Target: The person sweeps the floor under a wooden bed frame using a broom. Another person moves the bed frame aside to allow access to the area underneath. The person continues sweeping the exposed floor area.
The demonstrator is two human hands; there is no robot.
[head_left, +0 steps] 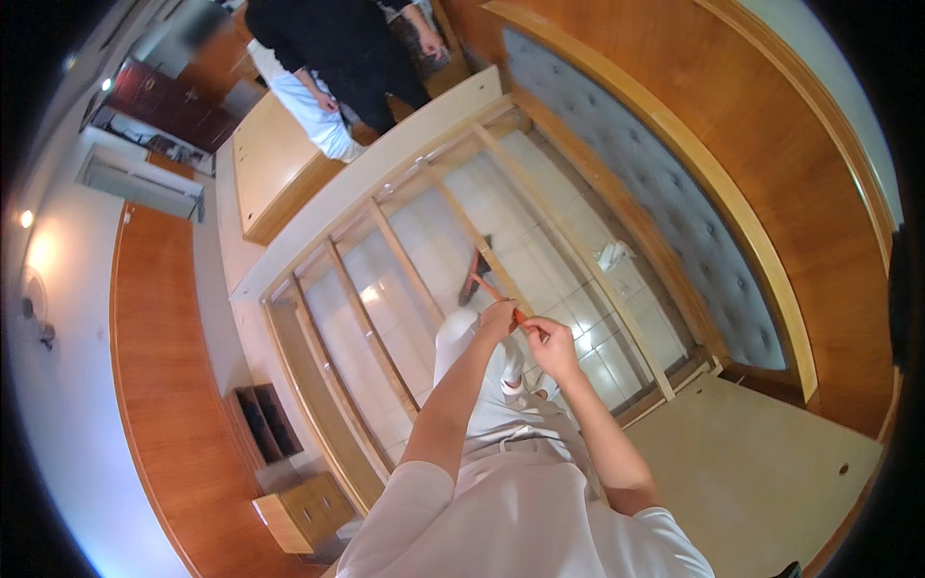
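Risk, in my judgement: the broom is the item of concern. Its head rests on the tile floor inside the bed frame, with part of it passing beneath one wooden slat. A pull or lift from this position could catch the head on the slat's edge, jarring the handle or shifting the slat; whether the slat is fixed cannot be told. A wide swing could also strike the slats on either side.

Secondary hazard: the wearer's legs are in among the slats, so a step taken without looking could cause a trip. The crumpled white litter lies on the floor well apart from the broom head, beyond another slat; reaching over for it could upset balance. A person in dark clothes is beyond the side board, apart from the broom.

Hands: the left hand is closed round the handle, nearer the broom head. The right hand is curled on the handle's upper part, thumb and fingers together; how firmly it grips cannot be told. Nothing else is seen in either hand.
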